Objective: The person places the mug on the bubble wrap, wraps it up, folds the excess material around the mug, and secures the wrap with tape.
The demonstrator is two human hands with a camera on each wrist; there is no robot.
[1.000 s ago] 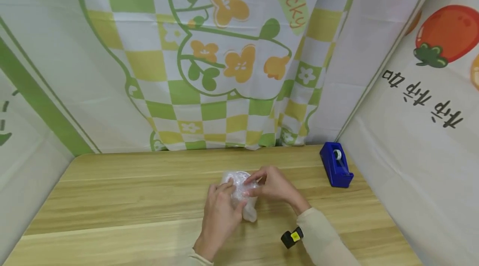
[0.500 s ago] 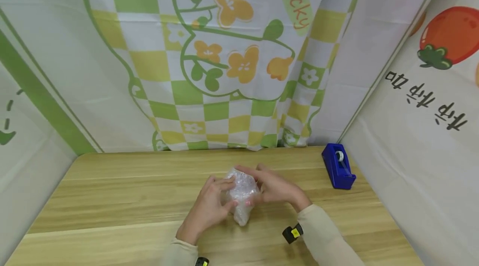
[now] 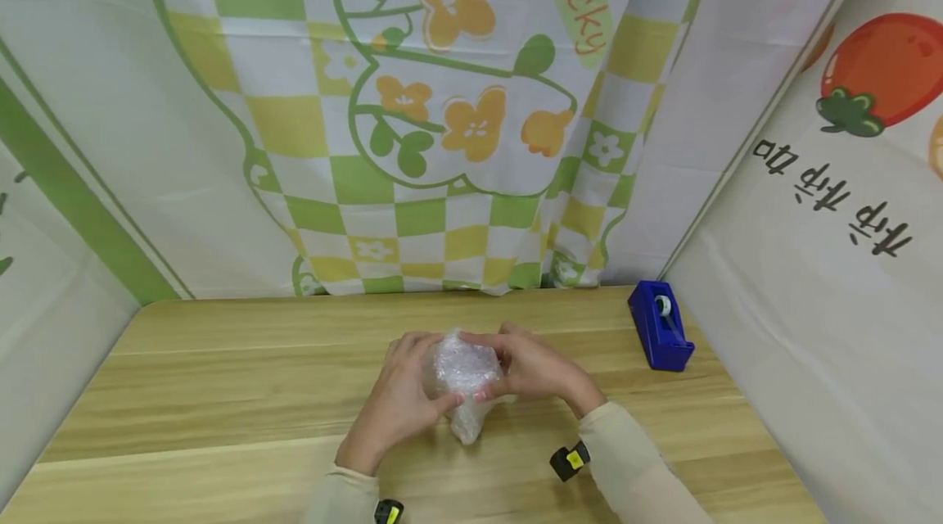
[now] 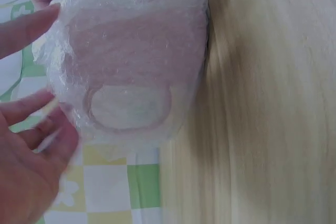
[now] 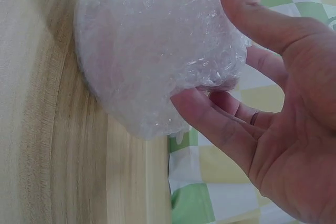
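Observation:
A pinkish mug wrapped in clear bubble wrap (image 3: 466,367) stands on the table between both hands. Through the plastic in the left wrist view, the mug (image 4: 136,51) shows a rounded handle loop at its side. My left hand (image 3: 401,393) holds the bundle from the left, thumb toward the near side and fingers at the far side. From the right, my right hand (image 3: 536,368) grips its upper part, and in the right wrist view the right hand's index finger (image 5: 215,121) presses into the folded plastic. A loose tail of wrap sticks out toward the front.
A blue tape dispenser (image 3: 660,327) with a roll of clear tape sits at the table's back right corner. The wooden table (image 3: 243,393) meets a checkered curtain (image 3: 442,221) at the back. White printed cloth walls flank both sides.
My left hand has shifted left and round the mug's side, off the top. The wrapped mug has turned and moved slightly left, its loose tail swinging left. The right hand stays near it.

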